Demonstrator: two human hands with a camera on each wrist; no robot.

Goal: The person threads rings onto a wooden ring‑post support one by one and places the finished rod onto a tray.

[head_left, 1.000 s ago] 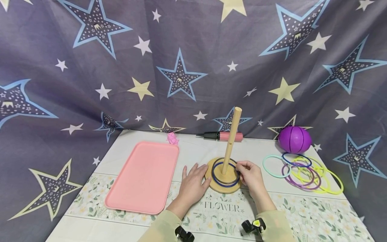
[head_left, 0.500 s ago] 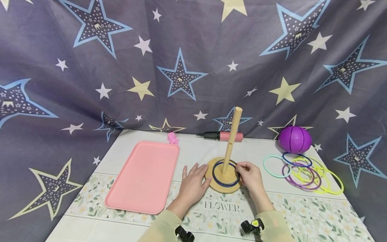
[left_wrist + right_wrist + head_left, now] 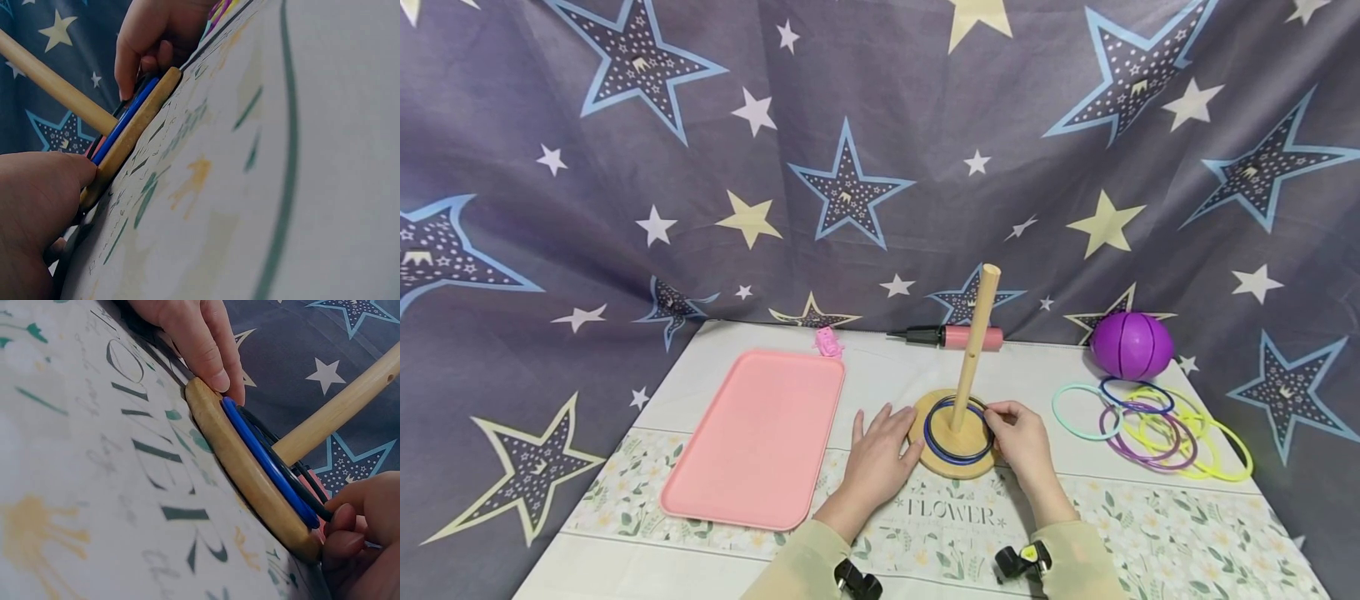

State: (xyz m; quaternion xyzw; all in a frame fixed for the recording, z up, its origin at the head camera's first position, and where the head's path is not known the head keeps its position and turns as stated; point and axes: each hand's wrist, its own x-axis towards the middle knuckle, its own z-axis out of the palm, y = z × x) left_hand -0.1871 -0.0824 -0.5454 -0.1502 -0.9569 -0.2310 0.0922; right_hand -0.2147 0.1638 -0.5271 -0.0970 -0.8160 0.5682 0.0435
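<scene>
A wooden peg (image 3: 973, 350) rises from a round wooden base (image 3: 973, 433) in front of me. Round the peg's foot lie a blue ring (image 3: 265, 459) and, over it, a black ring (image 3: 306, 490); in the right wrist view the black one stands slightly off the blue on the near-hand side. My right hand (image 3: 1024, 437) pinches the black ring's right edge between thumb and fingers. My left hand (image 3: 880, 458) rests with extended fingers against the base's left edge, thumb near the rings.
A pink tray (image 3: 756, 442) lies left, with a small pink toy (image 3: 828, 342) behind it. A hand pump (image 3: 970, 337) lies at the back. To the right are a purple ball (image 3: 1131, 346), a turquoise ring (image 3: 1067, 429) and several yellow, purple and blue rings.
The black ring has come down closer to the blue ring, and both have shifted slightly left. My right hand keeps its pinch; my left hand has stayed put.
</scene>
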